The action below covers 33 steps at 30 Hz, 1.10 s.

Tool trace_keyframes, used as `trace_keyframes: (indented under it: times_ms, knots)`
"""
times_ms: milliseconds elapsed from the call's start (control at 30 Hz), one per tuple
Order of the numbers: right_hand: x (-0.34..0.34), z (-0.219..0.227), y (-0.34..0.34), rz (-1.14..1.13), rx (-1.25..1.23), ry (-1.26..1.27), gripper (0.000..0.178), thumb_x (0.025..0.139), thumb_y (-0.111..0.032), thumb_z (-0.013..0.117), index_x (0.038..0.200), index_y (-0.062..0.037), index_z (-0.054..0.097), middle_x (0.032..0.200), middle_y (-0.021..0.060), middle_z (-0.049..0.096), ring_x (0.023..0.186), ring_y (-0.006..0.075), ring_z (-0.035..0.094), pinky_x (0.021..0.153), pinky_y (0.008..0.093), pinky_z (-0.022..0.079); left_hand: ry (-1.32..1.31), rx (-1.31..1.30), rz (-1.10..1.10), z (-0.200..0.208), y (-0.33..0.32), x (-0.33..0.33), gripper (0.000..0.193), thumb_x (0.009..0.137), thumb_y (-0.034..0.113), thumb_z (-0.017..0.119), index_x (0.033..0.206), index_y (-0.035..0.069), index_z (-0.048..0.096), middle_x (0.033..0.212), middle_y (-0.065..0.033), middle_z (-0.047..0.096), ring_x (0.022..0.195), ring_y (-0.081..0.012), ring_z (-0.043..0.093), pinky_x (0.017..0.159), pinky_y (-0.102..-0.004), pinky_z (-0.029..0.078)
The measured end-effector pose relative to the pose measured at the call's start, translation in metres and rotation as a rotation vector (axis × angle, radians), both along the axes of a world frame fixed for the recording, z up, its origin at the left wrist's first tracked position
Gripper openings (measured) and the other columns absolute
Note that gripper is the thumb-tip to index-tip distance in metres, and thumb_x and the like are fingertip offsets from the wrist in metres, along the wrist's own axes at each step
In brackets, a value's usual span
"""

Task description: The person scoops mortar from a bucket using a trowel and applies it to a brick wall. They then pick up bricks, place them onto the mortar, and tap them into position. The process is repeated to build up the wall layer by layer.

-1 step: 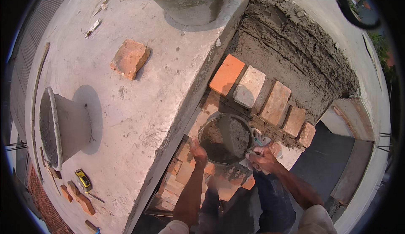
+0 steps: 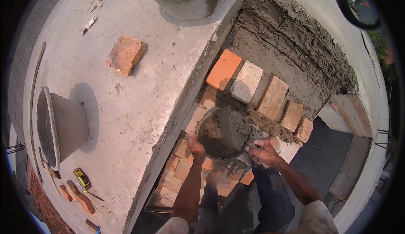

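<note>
Watching this from my end: far left of the frame there's a grey tub (image 2: 69,124), with a yellow tape measure (image 2: 82,178) just below it. Rough brick (image 2: 125,55) sits upper left on the slab. Around centre, the left hand (image 2: 196,146) is half-cupped against the left side of the mortar bucket (image 2: 225,153); some fingers are hidden, so I can't tell if it's really gripping. Bucket's mid-frame, just below an orange brick (image 2: 224,70). The right hand (image 2: 265,151) is curled closed beside the bucket's right rim; can't make out what's in it.
</note>
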State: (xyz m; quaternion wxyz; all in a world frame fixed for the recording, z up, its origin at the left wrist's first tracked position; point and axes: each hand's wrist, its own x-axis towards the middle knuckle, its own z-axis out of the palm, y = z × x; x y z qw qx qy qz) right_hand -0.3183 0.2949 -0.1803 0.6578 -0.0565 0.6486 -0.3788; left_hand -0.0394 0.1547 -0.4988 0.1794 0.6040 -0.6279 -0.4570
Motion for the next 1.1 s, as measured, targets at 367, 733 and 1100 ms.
trace_keyframes:
  times_ms: [367,733,1100]
  knots:
    - [-0.204,-0.032,-0.131,0.453,0.032,1.498,0.025,0.092,-0.014,0.066,0.106,0.0075,0.065,0.081,0.0271,0.067,0.069,0.0415,0.063,0.067,0.0469,0.053,0.226,0.171,0.302,0.118,0.002,-0.079,0.065,0.111,0.046,0.040,0.130,-0.014,0.058,0.111,-0.0300,0.065,0.100,-0.0398,0.059,0.096,-0.0477,0.043]
    - [-0.240,-0.026,-0.130,0.140,0.054,0.915,0.055,0.106,-0.053,0.052,0.094,0.0000,0.063,0.073,0.0078,0.057,0.056,0.0175,0.053,0.051,0.0386,0.043,0.226,0.298,0.286,0.136,-0.013,-0.064,0.073,0.110,0.054,0.037,0.134,-0.013,0.055,0.131,-0.0256,0.060,0.121,-0.0348,0.055,0.107,-0.0422,0.039]
    - [-0.277,-0.043,-0.177,1.233,0.041,1.585,0.049,0.107,-0.041,0.050,0.099,0.0053,0.065,0.081,0.0251,0.070,0.076,0.0368,0.074,0.064,0.0468,0.059,0.143,0.118,0.312,0.135,-0.010,-0.062,0.071,0.110,0.055,0.037,0.110,-0.012,0.063,0.104,-0.0215,0.067,0.098,-0.0323,0.057,0.094,-0.0450,0.042]
